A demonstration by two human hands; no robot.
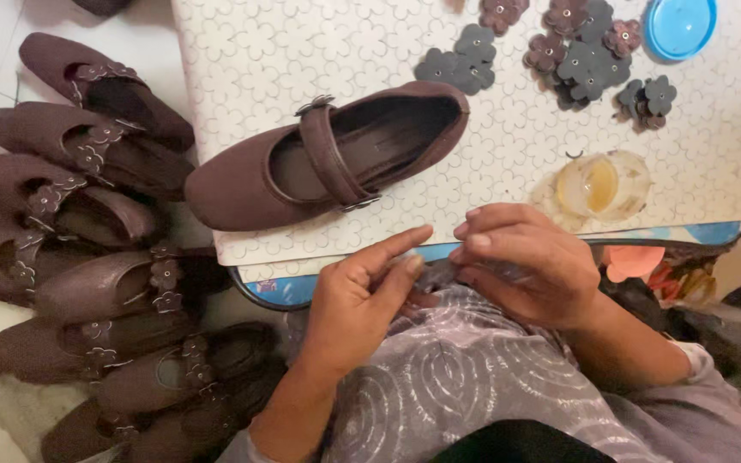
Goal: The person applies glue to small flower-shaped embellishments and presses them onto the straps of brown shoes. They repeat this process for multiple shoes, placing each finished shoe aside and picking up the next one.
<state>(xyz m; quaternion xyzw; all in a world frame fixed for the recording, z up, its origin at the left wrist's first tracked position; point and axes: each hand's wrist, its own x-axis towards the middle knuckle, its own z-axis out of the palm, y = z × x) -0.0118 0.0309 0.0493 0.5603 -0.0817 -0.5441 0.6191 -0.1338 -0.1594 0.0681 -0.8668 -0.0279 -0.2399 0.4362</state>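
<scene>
**Both hands pinch a small flower piece at the table's near edge**

A clear glass jar (604,185) stands on the patterned white table cover (508,171), near its front edge; it holds a yellowish liquid, and its mouth is open. A round blue lid (680,26) lies flat at the far right corner, well apart from the jar. Between them is a loose scatter of flower-shaped cutouts (589,60), some dark grey, some brown-purple with a stud at the centre, several overlapping.

The left hand (355,300) and right hand (521,261) meet over the lap, just below the table's front rim. The fingertips of both are pressed together on a small dark flower piece (439,276); most of it is hidden by the fingers, so its shape is hard to make out, though it seems to match the cutouts above. The left forefinger is stretched toward the right thumb.

A brown strap shoe (328,154) lies on its sole on the cover, toe to the left and near the left edge, its strap buckled across the opening, with no flowers on it. It is just beyond the hands, not touching them.

On the floor to the left, a crowded stack of brown shoes (96,257) with flowers on their straps fills the space beside the table. Bare cover remains between the shoe and the jar.
</scene>
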